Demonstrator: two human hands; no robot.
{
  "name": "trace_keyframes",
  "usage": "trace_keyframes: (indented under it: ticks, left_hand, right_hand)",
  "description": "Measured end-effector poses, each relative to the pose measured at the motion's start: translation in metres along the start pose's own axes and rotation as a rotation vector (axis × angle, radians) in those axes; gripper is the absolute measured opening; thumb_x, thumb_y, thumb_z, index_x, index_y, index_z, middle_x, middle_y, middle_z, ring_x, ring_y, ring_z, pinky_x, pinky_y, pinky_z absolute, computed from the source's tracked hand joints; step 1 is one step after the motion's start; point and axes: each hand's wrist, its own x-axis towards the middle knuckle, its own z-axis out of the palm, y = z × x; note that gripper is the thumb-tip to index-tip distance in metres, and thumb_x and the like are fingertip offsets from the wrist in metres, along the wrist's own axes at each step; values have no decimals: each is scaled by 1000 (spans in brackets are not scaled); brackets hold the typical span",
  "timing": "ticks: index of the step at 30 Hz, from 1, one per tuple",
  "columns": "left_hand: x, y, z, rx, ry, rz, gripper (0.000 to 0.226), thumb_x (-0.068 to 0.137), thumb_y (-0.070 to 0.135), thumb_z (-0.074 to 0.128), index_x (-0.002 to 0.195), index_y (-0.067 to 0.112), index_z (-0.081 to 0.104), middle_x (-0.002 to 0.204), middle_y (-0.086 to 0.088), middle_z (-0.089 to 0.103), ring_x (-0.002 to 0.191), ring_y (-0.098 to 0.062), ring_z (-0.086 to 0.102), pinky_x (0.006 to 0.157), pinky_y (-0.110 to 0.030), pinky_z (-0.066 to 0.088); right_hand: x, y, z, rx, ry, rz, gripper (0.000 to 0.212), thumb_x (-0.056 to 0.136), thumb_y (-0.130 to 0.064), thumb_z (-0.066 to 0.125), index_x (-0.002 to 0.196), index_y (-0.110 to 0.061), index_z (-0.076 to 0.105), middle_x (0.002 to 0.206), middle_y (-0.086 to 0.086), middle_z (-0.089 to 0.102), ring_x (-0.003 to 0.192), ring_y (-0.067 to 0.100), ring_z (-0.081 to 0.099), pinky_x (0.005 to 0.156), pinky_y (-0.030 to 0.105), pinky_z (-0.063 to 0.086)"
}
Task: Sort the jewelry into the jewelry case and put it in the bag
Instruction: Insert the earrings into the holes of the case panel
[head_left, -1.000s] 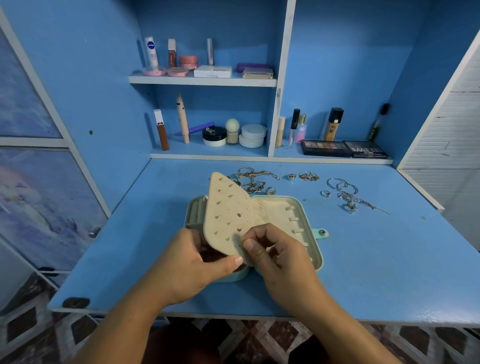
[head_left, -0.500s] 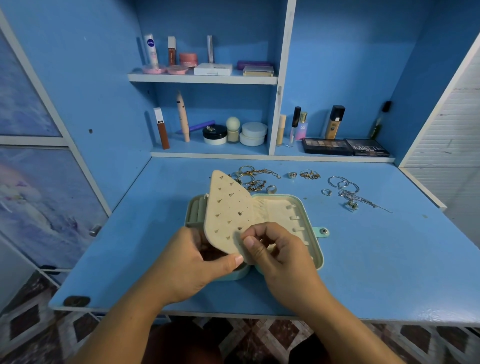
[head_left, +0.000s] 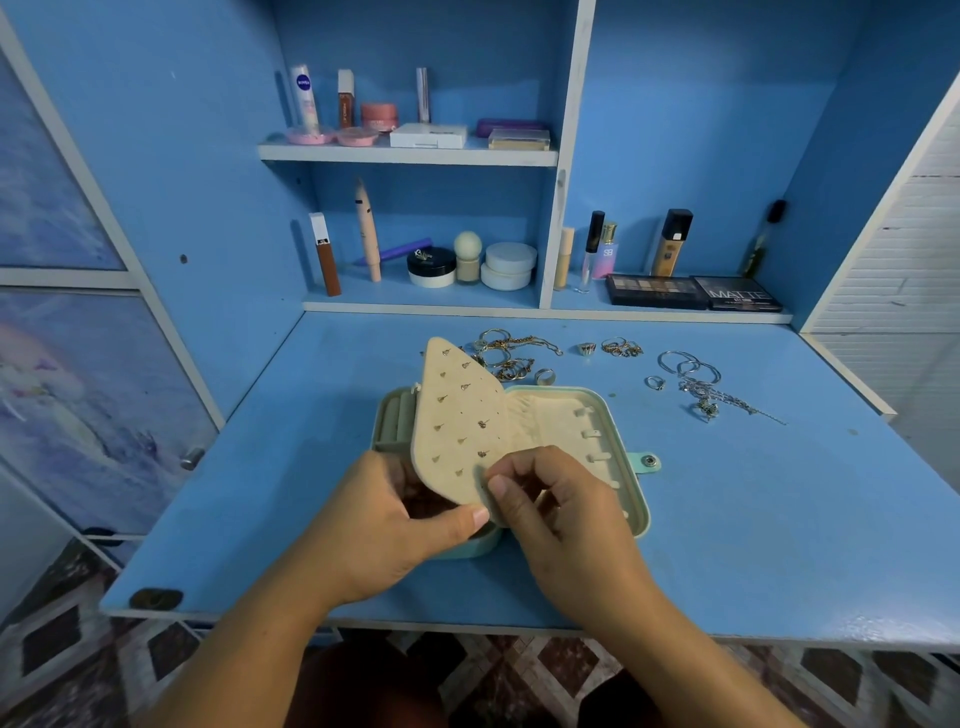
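The left hand (head_left: 384, 525) grips the near edge of the beige earring panel (head_left: 462, 415), and the right hand (head_left: 561, 509) pinches its corner. The panel stands up from the open jewelry case (head_left: 558, 423) on the blue table (head_left: 779, 519). Loose jewelry (head_left: 506, 358) lies just behind.

right hand (head_left: 566, 514) fingers (head_left: 511, 470) curled closer, shifted slightly, pinching the lower edge of the earring panel (head_left: 462, 415)

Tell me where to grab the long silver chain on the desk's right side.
Probably pinch the silver chain at its thin free tail, coming down from above on the right. It lies flat on the desk, and that end trails clear of the silver hoops, while the other end is bunched.
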Motion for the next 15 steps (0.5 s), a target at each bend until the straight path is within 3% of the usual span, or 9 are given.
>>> trace_keyframes:
  ticks: [7,11,15]
  left_hand:
    - [0,0,-1,12,0,-5,30,77,6,77,96,28,73,98,14,75,97,-5,69,79,-12,51]
    - [0,-1,-2,29,-10,2,39,79,8,77,96,42,72,100,14,74,98,-6,69,81,-15,52]
    - [0,-1,-1,-3,-5,-6,36,77,11,79,94,42,73,99,12,75,97,-6,69,80,-15,52]
  right_hand:
    - [6,3,-3,140,23,85,8,92,-25,59,84,-27,62,70,-15,59,61,2,49,57,14,38]
    - [9,3,-4,169,-33,103,9,91,-27,61,84,-29,66,74,-10,58,64,6,46,60,19,38]
    - [11,1,-4,227,-75,166,11,91,-23,61,85,-27,70,70,-15,57,61,0,44,57,12,36]
